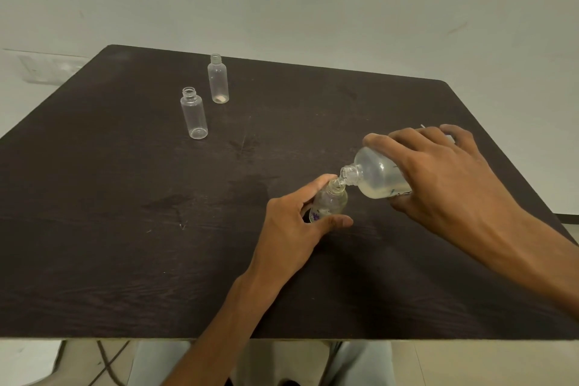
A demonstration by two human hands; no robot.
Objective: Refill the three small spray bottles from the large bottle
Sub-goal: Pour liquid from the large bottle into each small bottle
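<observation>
Right now, from the head camera, I see my right hand (438,178) wrapped around the large bottle (379,178), gripping it from above and tipping it down to the left so its open neck meets the mouth of a small bottle (330,200). A little pale liquid pools along the lower side of the large bottle. My left hand (297,226) grasps that small bottle near the middle of the dark table (125,229), with the thumb in front of it and the fingers curled behind; the bottle stands nearly upright, with some purple print low on its side. I cannot tell how much liquid it holds. Farther back and to the left, two more small bottles stand upright and uncapped, well apart from my hands: the nearer bottle (194,113) looks clear and empty, and the far bottle (218,78), just beyond it and slightly right, has something pale at its bottom. Behind my right hand, something small and white (450,138) shows at the table's right edge, too hidden to identify.
</observation>
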